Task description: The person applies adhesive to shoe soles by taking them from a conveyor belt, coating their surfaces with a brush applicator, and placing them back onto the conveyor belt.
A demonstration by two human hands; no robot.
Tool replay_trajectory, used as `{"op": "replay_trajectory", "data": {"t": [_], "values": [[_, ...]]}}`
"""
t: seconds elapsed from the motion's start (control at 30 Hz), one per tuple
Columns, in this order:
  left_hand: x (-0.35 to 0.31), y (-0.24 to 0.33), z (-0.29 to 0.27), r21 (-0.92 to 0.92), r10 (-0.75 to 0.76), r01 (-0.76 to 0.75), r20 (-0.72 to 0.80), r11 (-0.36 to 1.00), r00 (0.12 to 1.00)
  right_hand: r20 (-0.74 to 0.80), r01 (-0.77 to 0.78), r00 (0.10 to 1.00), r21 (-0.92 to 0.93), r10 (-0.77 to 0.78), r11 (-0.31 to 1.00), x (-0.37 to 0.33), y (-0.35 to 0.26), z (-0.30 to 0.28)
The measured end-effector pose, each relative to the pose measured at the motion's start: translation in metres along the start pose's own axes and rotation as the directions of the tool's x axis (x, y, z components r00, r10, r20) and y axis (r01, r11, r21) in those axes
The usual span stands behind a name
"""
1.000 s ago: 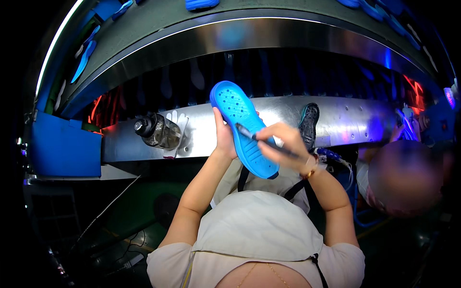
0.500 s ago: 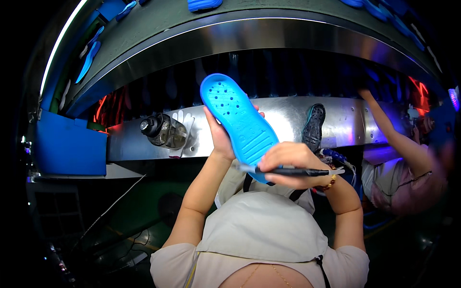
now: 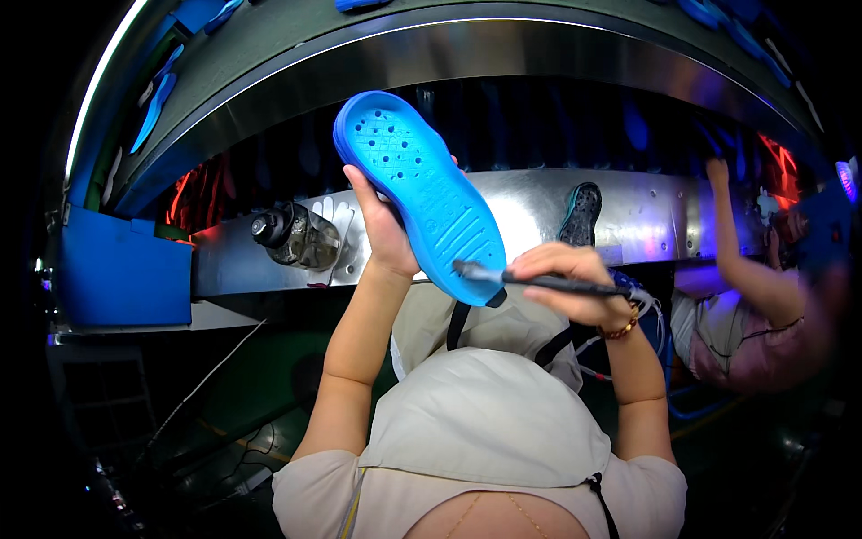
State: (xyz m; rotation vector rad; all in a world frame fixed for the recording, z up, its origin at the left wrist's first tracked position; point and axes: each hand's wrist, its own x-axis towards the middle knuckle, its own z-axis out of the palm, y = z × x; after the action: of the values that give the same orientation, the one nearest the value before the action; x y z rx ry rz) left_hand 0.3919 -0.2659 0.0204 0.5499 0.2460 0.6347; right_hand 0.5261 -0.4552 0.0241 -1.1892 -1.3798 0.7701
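Note:
A bright blue shoe sole (image 3: 440, 202) with small holes at its far end and ridges nearer me is tilted up in front of my chest. My left hand (image 3: 388, 229) is closed round its left edge, thumb along the side and fingers mostly hidden behind it. Between the fingers of my right hand (image 3: 575, 278) is a dark-handled brush (image 3: 561, 284). Its bristle end lies over the near, ridged part of the sole and seems to touch it.
On the metal ledge (image 3: 530, 193) stand a dark-capped bottle (image 3: 301, 238), a white glove (image 3: 337, 220) and a black sole (image 3: 581, 214). Beyond runs a green conveyor belt (image 3: 269, 40) carrying blue pieces. A co-worker's arm (image 3: 732, 225) reaches in at the right.
The blue sole has moved up and left with my left hand. The brush tip, blurred near the sole's edge before, now lies over its near surface.

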Motion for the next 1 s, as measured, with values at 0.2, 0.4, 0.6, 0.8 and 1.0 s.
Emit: {"op": "replay_trajectory", "data": {"t": [0.2, 0.4, 0.6, 0.8, 1.0], "values": [[0.005, 0.015, 0.013, 0.05, 0.023, -0.027, 0.079, 0.998, 0.997, -0.033, -0.069, 0.995, 0.473, 0.096, 0.878, -0.001, 0.009, -0.003], [-0.012, 0.003, 0.026, -0.079, 0.045, -0.045, 0.002, 0.996, 0.999, -0.183, -0.012, 0.941, 0.824, 0.286, 0.567, 0.008, -0.001, 0.024], [-0.018, -0.018, 0.017, -0.029, -0.045, 0.051, 0.183, 0.998, 0.982, -0.233, -0.002, 0.969, 0.315, 0.08, 0.949, 0.006, -0.018, 0.037], [-0.015, -0.017, 0.012, -0.072, -0.008, 0.013, 0.077, 0.997, 0.997, -0.182, 0.016, 0.983, 0.114, 0.005, 0.993, 0.016, -0.019, 0.03], [-0.012, -0.009, 0.009, -0.104, -0.027, 0.038, 0.107, 0.994, 0.994, -0.164, 0.075, 0.983, -0.011, -0.076, 0.997, 0.027, -0.024, 0.004]]}}
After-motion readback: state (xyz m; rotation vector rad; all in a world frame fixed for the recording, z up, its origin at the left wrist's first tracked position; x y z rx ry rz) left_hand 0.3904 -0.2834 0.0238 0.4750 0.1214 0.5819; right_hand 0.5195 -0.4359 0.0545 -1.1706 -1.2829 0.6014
